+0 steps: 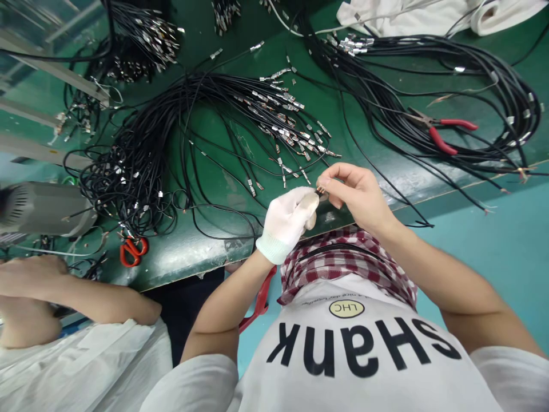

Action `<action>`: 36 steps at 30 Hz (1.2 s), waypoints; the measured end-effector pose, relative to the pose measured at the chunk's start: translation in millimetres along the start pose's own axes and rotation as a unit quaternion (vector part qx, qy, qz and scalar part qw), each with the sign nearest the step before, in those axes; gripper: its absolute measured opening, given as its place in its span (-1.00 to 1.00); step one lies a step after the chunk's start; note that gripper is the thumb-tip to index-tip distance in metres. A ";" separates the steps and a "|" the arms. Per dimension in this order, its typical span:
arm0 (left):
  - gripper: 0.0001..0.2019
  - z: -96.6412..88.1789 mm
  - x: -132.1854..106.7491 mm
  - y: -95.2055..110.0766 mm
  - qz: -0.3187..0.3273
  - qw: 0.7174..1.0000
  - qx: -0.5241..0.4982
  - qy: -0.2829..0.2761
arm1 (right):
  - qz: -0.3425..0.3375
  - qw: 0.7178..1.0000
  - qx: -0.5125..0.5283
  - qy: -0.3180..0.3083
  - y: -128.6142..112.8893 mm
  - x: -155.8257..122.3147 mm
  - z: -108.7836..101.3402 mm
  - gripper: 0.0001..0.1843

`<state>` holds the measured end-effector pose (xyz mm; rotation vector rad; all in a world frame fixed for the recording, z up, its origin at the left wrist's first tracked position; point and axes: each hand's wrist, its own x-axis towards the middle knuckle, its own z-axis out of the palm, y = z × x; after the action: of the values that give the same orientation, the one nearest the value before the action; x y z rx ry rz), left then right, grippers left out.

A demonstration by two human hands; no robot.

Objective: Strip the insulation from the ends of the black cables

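My left hand (pixel 286 222), in a white glove, is closed on a thin black cable whose end pokes out between thumb and forefinger. Copper-coloured bits show at this cable end (pixel 320 190). The bare fingertips of my right hand (pixel 358 194) pinch that same end from the other side. Both hands meet just above the front edge of the green table (pixel 180 257). Beyond them lies a fanned bundle of black cables (pixel 223 86), many with silvery metal terminals (pixel 295 134) on their ends. How the held cable runs behind the glove is hidden.
Red-handled pliers (pixel 444 131) rest on a coiled cable bundle (pixel 506 97) at the right. Orange-handled scissors (pixel 132 250) lie at the left, near a grey machine housing (pixel 47 209). A co-worker's arm (pixel 86 294) is at the lower left. White cloth (pixel 394 17) lies at the back.
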<state>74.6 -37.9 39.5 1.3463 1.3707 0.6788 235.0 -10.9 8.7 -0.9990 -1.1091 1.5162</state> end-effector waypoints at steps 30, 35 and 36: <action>-0.70 -4.0 -3.8 2.3 -0.005 0.992 -0.124 0.031 | -0.076 0.997 0.015 -0.022 6.5 -8.9 5.2 -0.85; -0.61 -3.2 -11.2 2.6 0.021 0.998 -0.057 0.016 | -0.093 0.996 0.003 0.011 7.4 -10.1 18.5 -0.91; -0.62 -9.7 -13.7 3.0 0.034 0.999 -0.031 0.009 | -0.106 0.994 -0.013 0.021 7.9 -11.0 20.3 -0.92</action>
<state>64.2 -47.6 48.9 1.3443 1.3126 0.7739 215.9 -26.0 6.9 -0.8965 -1.1694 1.3069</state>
